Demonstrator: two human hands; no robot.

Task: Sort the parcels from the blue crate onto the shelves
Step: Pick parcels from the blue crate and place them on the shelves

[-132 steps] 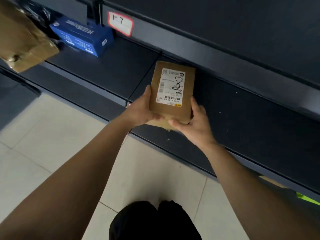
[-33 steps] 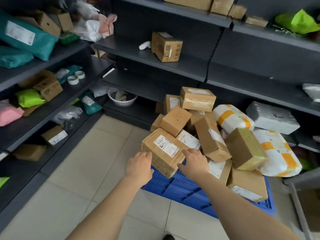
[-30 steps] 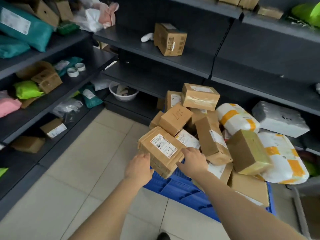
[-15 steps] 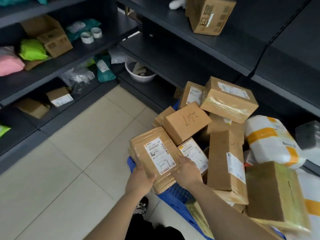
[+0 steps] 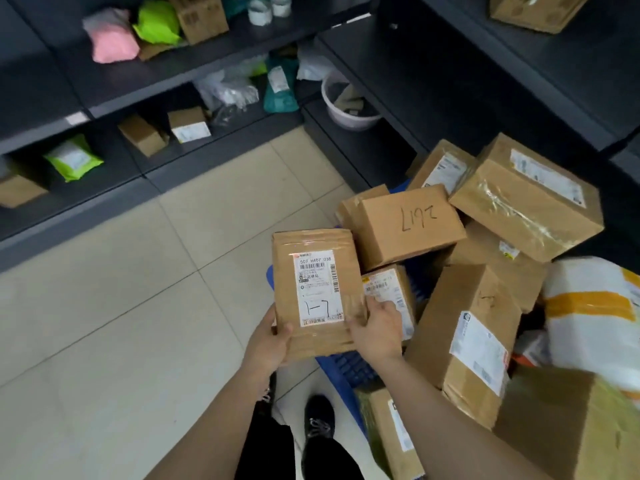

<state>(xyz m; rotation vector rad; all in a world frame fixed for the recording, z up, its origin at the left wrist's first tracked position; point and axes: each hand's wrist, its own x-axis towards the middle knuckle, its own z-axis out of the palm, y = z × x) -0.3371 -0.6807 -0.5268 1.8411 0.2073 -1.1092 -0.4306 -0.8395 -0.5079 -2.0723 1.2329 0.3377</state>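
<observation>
Brown taped parcel [image 5: 317, 292] — white label, handwritten "1-7" — in grip of left hand [image 5: 268, 342] and right hand [image 5: 375, 329]

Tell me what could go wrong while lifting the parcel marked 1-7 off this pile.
The handwritten box sits beside the held parcel; pulling the parcel away may tip that box over the blue crate rim. The left hand and right hand grip only its lower corners, so it could tip forward.
</observation>
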